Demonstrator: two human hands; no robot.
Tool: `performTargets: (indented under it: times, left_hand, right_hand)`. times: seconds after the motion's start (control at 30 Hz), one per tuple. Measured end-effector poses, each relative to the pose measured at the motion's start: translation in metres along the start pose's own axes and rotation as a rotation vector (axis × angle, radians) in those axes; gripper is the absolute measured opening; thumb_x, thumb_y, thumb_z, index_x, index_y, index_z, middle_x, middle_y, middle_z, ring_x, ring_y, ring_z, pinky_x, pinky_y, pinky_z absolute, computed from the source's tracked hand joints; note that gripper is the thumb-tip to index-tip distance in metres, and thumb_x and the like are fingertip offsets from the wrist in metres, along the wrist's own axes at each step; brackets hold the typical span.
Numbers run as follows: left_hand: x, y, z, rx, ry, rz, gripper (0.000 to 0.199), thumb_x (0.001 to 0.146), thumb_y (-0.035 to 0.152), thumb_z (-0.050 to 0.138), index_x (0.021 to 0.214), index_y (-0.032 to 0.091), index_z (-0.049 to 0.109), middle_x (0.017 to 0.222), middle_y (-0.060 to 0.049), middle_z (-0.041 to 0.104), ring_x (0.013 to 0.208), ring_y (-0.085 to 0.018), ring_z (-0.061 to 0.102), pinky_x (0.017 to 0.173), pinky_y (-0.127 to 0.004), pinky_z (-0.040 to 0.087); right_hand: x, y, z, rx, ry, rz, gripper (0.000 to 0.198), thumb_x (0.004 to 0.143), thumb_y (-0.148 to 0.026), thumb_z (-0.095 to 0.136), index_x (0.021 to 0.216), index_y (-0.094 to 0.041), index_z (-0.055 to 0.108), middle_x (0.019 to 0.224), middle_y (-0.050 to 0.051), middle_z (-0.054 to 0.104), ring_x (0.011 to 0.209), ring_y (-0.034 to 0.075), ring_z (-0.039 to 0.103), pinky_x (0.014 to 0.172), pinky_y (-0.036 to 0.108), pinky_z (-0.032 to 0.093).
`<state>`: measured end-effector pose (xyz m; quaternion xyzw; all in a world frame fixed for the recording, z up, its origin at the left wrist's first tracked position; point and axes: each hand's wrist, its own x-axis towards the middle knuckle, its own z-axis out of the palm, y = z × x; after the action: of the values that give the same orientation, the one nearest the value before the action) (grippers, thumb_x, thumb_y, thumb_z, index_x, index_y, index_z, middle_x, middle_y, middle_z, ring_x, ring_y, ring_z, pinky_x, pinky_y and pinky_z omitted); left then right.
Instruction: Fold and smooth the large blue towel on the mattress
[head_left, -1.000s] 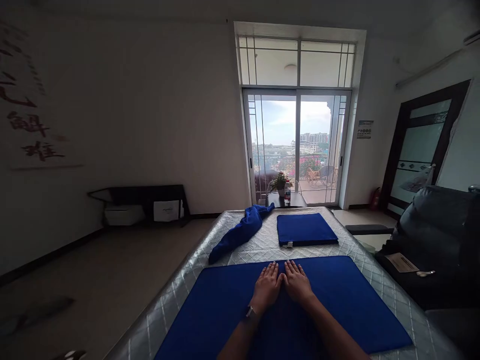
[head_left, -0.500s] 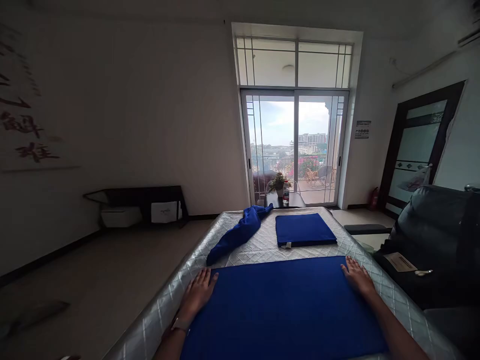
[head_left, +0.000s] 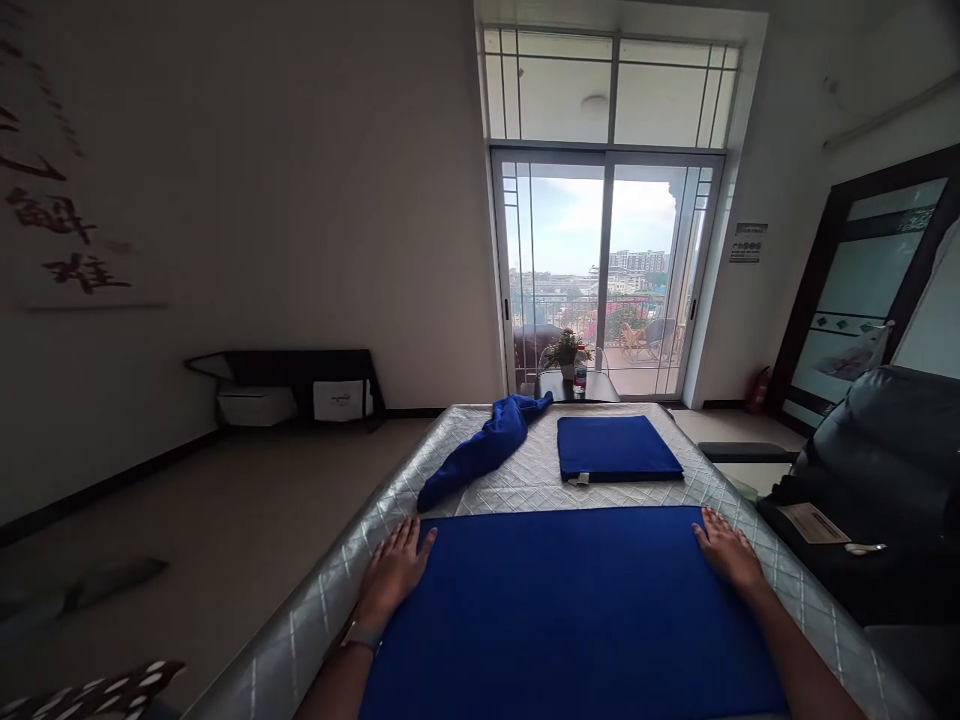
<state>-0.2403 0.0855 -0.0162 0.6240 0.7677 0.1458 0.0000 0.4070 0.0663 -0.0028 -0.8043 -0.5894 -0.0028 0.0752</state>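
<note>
A blue cloth [head_left: 570, 610] lies spread flat across the near part of a table with a silvery quilted cover [head_left: 495, 495]. My left hand [head_left: 397, 565] rests on the cloth's far left corner, fingers stretched out. On the far right corner lies my right hand [head_left: 729, 552], also flat with its fingers extended. Beyond the cloth sits a neatly folded blue cloth [head_left: 619, 447] with a small white tag on its near edge. To its left a crumpled blue cloth [head_left: 484, 450] stretches diagonally. The near edge of the spread cloth runs out of view.
A black armchair [head_left: 885, 450] stands close on the right, with a card [head_left: 814, 523] on it. Behind the covered table is a small dark table [head_left: 592, 388] with a potted plant [head_left: 564, 350] and a bottle [head_left: 580, 370]. A low black bench [head_left: 300, 370] stands by the left wall.
The camera view has tilted down slightly and turned a little left. Both hands stay flat at the same corners of the spread cloth. A dotted fabric now shows at lower left.
</note>
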Motion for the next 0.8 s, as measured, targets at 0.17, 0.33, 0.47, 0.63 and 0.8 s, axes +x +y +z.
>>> performTargets:
  times: [0.17, 0.33, 0.47, 0.63, 0.8]
  left_hand:
    - [-0.004, 0.011, -0.006, 0.006, 0.018, -0.025, 0.075, 0.099, 0.051, 0.023, 0.156, 0.003, 0.033, 0.166, -0.018, 0.031, 0.155, -0.03, 0.026, 0.127, -0.051, 0.018]
    - [-0.012, 0.019, -0.022, 0.025, 0.029, -0.008, 0.076, 0.098, 0.049, 0.03, 0.153, -0.002, 0.036, 0.164, -0.024, 0.031, 0.155, -0.034, 0.024, 0.126, -0.054, 0.018]
    - [-0.02, 0.052, -0.039, 0.01, 0.069, 0.1, 0.076, 0.101, 0.051, 0.025, 0.153, -0.003, 0.035, 0.164, -0.026, 0.03, 0.155, -0.036, 0.023, 0.125, -0.057, 0.02]
    - [-0.046, 0.14, -0.036, -0.07, -0.015, 0.436, 0.067, 0.104, 0.056, 0.024, 0.148, 0.014, 0.052, 0.157, -0.013, 0.049, 0.148, -0.025, 0.041, 0.122, -0.041, 0.034]
    - [-0.087, 0.205, -0.008, -0.109, -0.058, 0.646, 0.063, 0.105, 0.055, 0.023, 0.154, 0.02, 0.043, 0.162, -0.012, 0.043, 0.152, -0.026, 0.034, 0.123, -0.049, 0.033]
  right_hand:
    - [-0.003, -0.001, -0.003, 0.001, -0.011, 0.005, 0.066, 0.101, -0.042, 0.018, 0.162, -0.019, 0.028, 0.169, 0.006, 0.026, 0.155, 0.021, 0.023, 0.125, 0.046, 0.017]
    - [-0.015, -0.011, -0.023, 0.027, 0.021, 0.006, 0.065, 0.101, -0.039, 0.019, 0.161, -0.015, 0.027, 0.169, 0.006, 0.024, 0.156, 0.022, 0.02, 0.125, 0.046, 0.017]
    - [-0.028, -0.042, -0.057, 0.071, 0.17, -0.083, 0.063, 0.102, -0.034, 0.019, 0.16, -0.012, 0.032, 0.167, 0.008, 0.03, 0.155, 0.024, 0.022, 0.125, 0.046, 0.017]
    - [-0.068, -0.128, -0.081, 0.121, 0.072, -0.389, 0.059, 0.102, -0.038, 0.026, 0.154, -0.016, 0.044, 0.16, 0.008, 0.044, 0.152, 0.024, 0.031, 0.126, 0.045, 0.014]
    - [-0.119, -0.206, -0.056, 0.226, -0.098, -0.596, 0.062, 0.102, -0.041, 0.027, 0.158, -0.016, 0.037, 0.165, 0.008, 0.034, 0.155, 0.024, 0.023, 0.126, 0.045, 0.014]
